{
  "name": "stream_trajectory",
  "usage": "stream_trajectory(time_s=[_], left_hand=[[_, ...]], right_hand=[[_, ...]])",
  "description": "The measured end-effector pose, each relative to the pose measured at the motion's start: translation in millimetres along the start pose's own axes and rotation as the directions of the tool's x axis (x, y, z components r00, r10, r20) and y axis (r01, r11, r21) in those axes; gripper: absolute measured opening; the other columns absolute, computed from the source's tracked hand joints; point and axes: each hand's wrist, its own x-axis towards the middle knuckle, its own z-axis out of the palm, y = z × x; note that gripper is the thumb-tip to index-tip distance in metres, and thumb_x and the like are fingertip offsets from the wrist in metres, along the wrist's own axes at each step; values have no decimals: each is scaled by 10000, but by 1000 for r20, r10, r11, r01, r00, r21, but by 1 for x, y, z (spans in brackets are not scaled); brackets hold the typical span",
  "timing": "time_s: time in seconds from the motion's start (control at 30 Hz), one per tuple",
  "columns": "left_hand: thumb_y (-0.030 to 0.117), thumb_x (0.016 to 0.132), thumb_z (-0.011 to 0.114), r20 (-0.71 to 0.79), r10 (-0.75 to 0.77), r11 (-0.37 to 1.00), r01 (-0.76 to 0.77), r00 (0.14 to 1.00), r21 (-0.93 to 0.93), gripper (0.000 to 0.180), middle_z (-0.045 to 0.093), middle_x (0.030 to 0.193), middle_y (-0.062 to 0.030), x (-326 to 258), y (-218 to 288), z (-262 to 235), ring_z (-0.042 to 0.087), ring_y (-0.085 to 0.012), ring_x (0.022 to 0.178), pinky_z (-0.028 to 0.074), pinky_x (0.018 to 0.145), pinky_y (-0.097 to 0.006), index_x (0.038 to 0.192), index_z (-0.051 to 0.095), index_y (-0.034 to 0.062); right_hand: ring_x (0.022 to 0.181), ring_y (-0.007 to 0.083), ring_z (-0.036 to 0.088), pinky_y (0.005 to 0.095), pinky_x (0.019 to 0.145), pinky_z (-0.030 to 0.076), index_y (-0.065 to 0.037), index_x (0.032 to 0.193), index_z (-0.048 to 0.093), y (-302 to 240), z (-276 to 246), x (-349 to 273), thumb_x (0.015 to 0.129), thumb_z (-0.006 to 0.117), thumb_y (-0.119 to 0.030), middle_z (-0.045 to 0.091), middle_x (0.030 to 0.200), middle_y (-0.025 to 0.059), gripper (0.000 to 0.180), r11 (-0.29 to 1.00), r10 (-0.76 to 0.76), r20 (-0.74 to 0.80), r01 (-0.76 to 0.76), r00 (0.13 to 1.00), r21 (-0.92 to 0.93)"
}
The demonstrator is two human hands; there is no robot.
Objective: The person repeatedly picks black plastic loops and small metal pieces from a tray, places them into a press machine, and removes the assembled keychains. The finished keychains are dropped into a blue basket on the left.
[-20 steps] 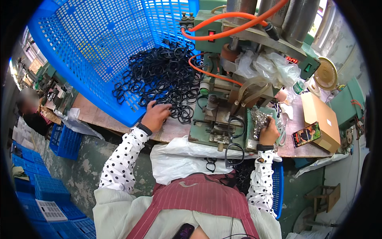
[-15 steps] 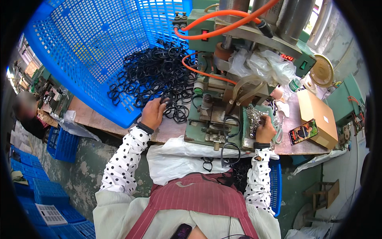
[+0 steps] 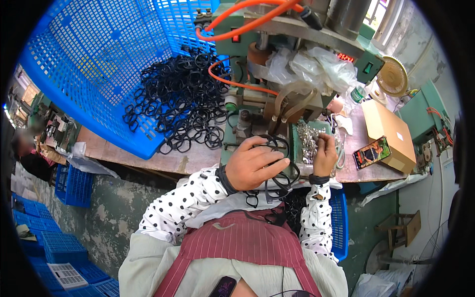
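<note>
My left hand (image 3: pixel 257 166) is raised in front of my chest, closed on a black rubber ring (image 3: pixel 275 144) near the green bench machine (image 3: pixel 257 106). A loose heap of black rubber rings (image 3: pixel 180 101) spills out of a tilted blue plastic crate (image 3: pixel 106 64) onto the wooden bench. My right hand (image 3: pixel 324 151) reaches into a small tray of shiny metal parts (image 3: pixel 308 141), its fingers pinched over them; what it grips is too small to tell. More black rings hang below my left hand over a blue basket (image 3: pixel 339 225) at my lap.
Orange hoses (image 3: pixel 247 22) loop over the machine, with crumpled clear plastic bags (image 3: pixel 311 67) on it. A cardboard box (image 3: pixel 388 133) and a phone (image 3: pixel 371 152) lie at the right of the bench. Blue crates (image 3: pixel 74 185) stand on the floor at left. Another person sits at far left.
My left hand left the ring heap and came back toward my chest with a black ring in it. The view has moved closer to the machine. My right hand stays at the metal parts tray.
</note>
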Motion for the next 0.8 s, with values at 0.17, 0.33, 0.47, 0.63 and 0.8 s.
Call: stream_trajectory(time_s=[0.17,0.33,0.47,0.63,0.8], left_hand=[[82,757,613,32,75,997,-74,997,-25,411,638,1021,-56,-9,-1,7,609,-216,838,470,872,-419,1168,623,91],[128,783,628,61,162,987,-161,985,-28,355,638,1012,-34,-8,15,-2,599,-181,809,472,854,-384,1137,631,95],[64,744,649,-44,38,995,-42,998,-94,395,645,1030,-37,1,22,-17,593,-195,815,473,825,-384,1139,625,71],[6,875,585,-254,-462,880,404,850,-249,277,649,946,-109,24,-1,-46,602,-240,779,493,735,-346,1152,599,21],[119,999,499,-201,-707,695,612,678,-378,209,667,937,-85,48,-23,-63,675,-134,818,521,709,-250,1125,591,-21]], right_hand=[[721,147,614,272,665,475,-35,888,682,-24,17,-6,831,647,-15,681,816,70,70,984,-33,0,32,999,175],[705,104,569,241,640,444,-31,889,668,-78,29,-18,754,728,23,622,820,28,157,890,25,82,-59,996,453],[769,149,626,261,693,475,-9,917,641,-101,33,-27,739,760,0,622,884,62,214,915,-79,90,37,993,401],[806,192,658,296,738,509,17,1012,583,-114,48,-31,716,782,5,599,886,101,357,890,15,87,-53,996,453],[809,171,648,272,771,500,26,1082,506,-114,59,-33,723,763,38,620,913,112,441,833,45,70,-76,997,548]])
